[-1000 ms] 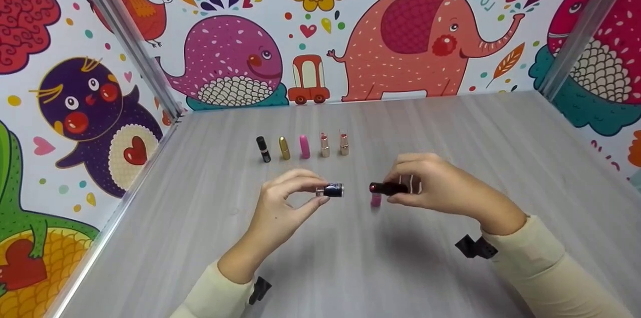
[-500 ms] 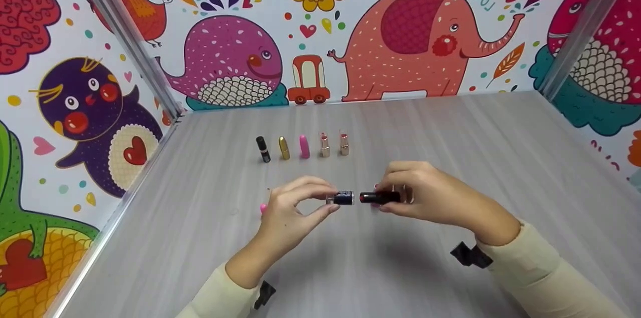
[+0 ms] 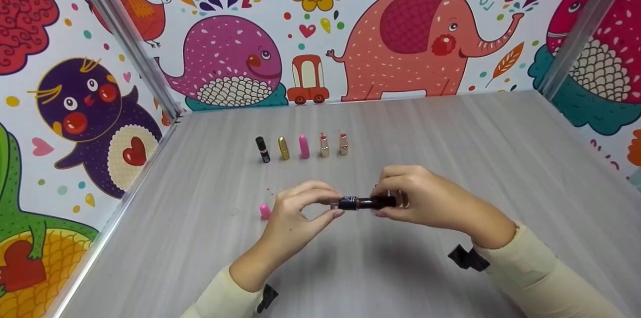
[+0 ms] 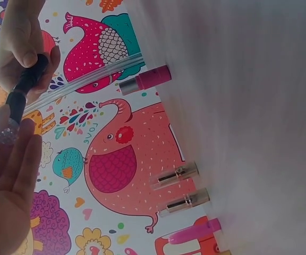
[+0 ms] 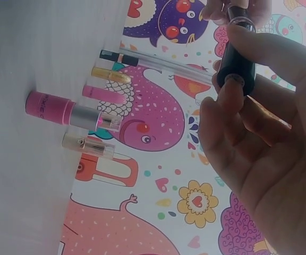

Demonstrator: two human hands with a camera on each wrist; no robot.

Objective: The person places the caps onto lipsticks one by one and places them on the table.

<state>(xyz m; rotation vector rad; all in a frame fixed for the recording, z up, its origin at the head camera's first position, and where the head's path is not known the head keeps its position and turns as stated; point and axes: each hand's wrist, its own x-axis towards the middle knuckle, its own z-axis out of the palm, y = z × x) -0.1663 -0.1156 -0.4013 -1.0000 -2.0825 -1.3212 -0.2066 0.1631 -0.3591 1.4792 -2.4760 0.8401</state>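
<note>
My left hand (image 3: 300, 218) pinches the clear end of a dark lipstick tube (image 3: 347, 203) between thumb and fingers. From the other side my right hand (image 3: 425, 198) grips its glossy black part (image 3: 368, 203). Both parts lie end to end, level above the table and touching, and the right wrist view shows a ring (image 5: 240, 21) around the tube. Beside the left hand is a small pink bullet-shaped piece (image 3: 265, 211), partly hidden by the hand. A pink lipstick with a silver collar (image 5: 57, 109) stands on the table, mostly hidden behind the right hand in the head view.
Farther back stands a row of lipsticks: black (image 3: 263, 149), gold (image 3: 284, 148), pink (image 3: 304, 146) and two clear-capped ones (image 3: 324, 145). The grey table (image 3: 491, 137) ends at printed walls (image 3: 390, 22) with metal corner posts (image 3: 581, 27).
The two black parts, apart a second ago, have come together end to end. Both hands have moved nearer the front; the left also moved right, uncovering the pink piece, and the right moved slightly left.
</note>
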